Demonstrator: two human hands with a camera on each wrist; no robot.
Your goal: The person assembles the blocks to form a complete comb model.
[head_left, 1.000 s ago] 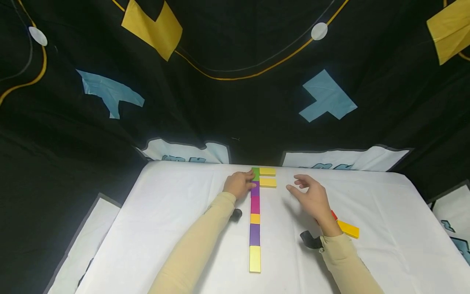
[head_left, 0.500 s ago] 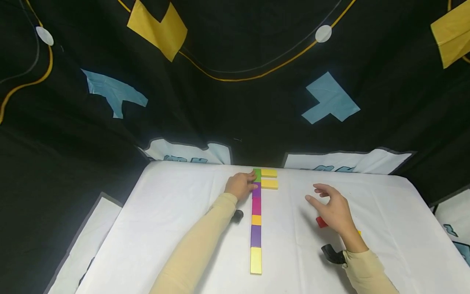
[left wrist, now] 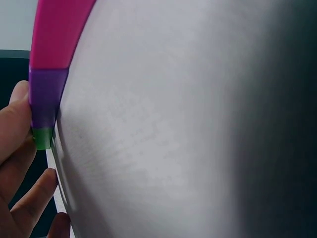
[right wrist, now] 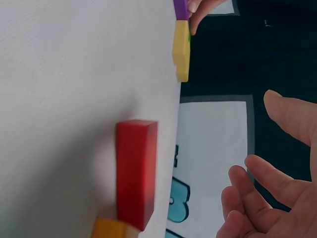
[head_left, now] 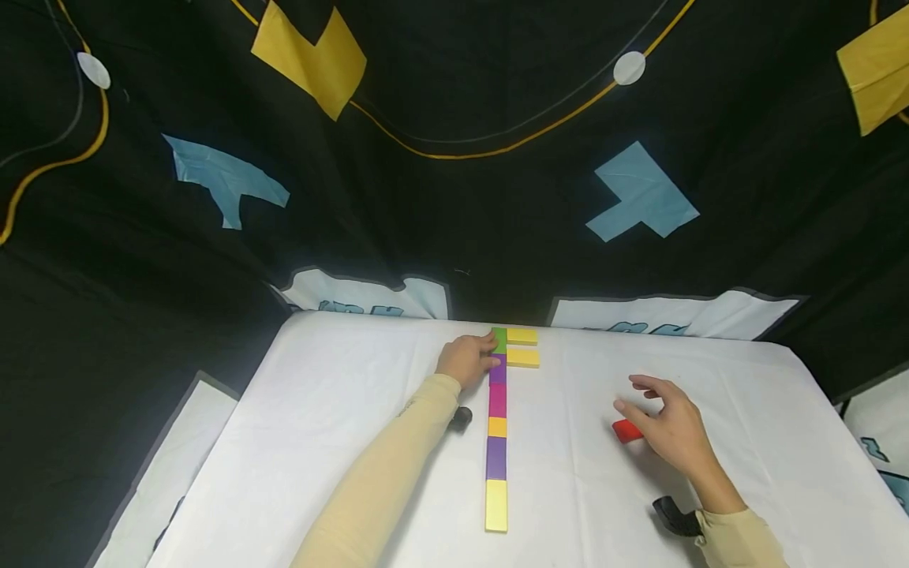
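Note:
A straight column of coloured blocks lies on the white table, from a pale yellow block (head_left: 496, 506) nearest me through purple, orange and magenta (head_left: 498, 401) to a green block (head_left: 500, 339) at the far end. My left hand (head_left: 465, 359) rests at that end, fingertips on the green block and thumb against the far purple block (left wrist: 48, 94). Two yellow blocks (head_left: 523, 358) stick out to the right there. Farther right, my right hand (head_left: 671, 422), fingers loosely bent and holding nothing, hovers over a red block (right wrist: 136, 173) that it partly covers in the head view.
An orange-yellow block (right wrist: 114, 228) lies beside the red one, hidden by the right hand and forearm in the head view. Behind the far table edge hangs a black cloth (head_left: 454, 229) with yellow and blue shapes. Black wrist-worn pieces (head_left: 675, 517) protrude below the wrists.
My right hand has moved right and toward me, away from the yellow blocks to above the red block. The left hand stays at the column's far end. The head view has shifted slightly.

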